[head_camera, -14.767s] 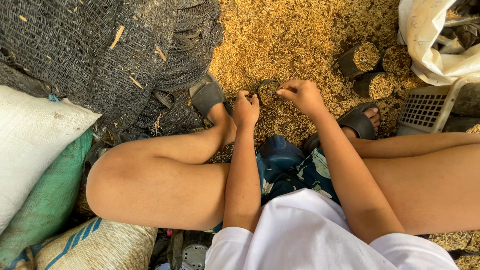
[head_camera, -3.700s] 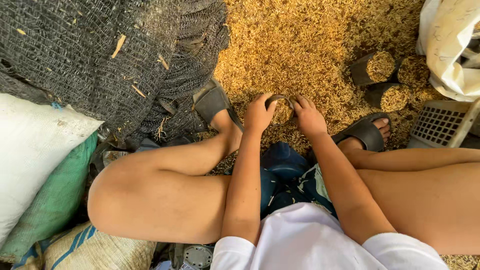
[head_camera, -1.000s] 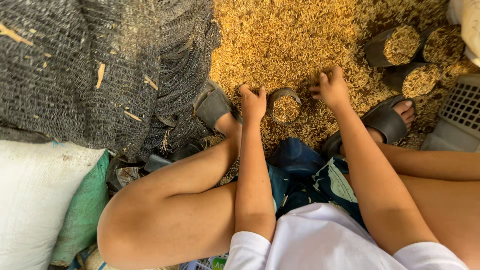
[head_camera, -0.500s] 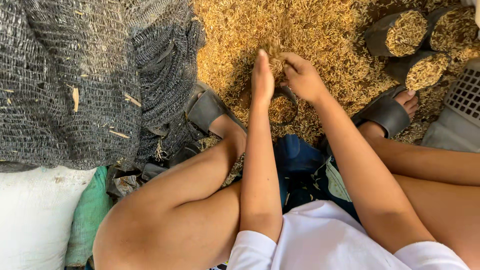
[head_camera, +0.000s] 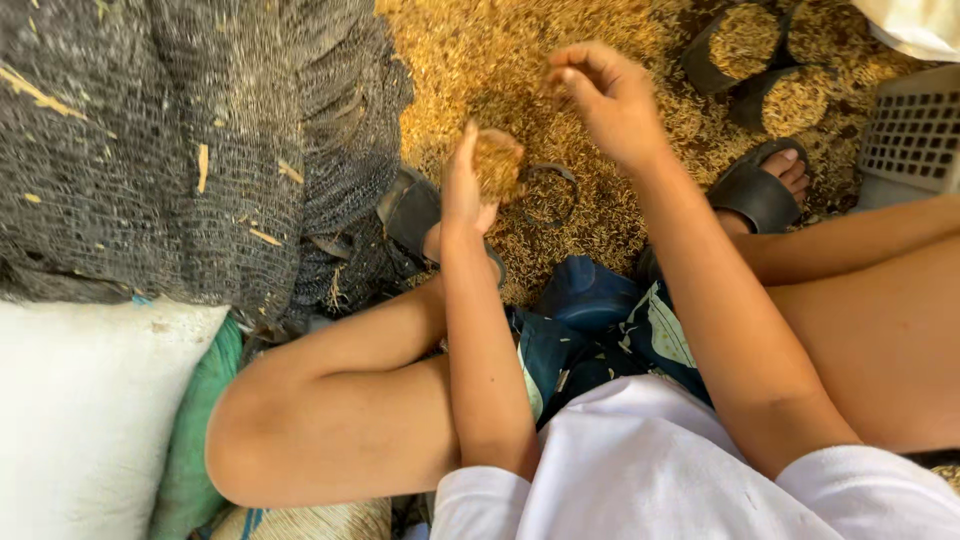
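Now your left hand (head_camera: 468, 190) cups a loose, crumbly clump of golden rice husk (head_camera: 497, 165), fingers curled round it, just above the small black soft-walled pot (head_camera: 548, 190) sunk in the dry husk heap (head_camera: 500, 60). Your right hand (head_camera: 605, 95) hovers half-closed, fingertips pinched. Half a second ago both hands pressed down at the pot; both have lifted.

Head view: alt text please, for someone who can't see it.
A seated person's left hand lifts a clump of husk above a small black pot on a husk-covered floor. The right hand hovers over it, fingers pinched.
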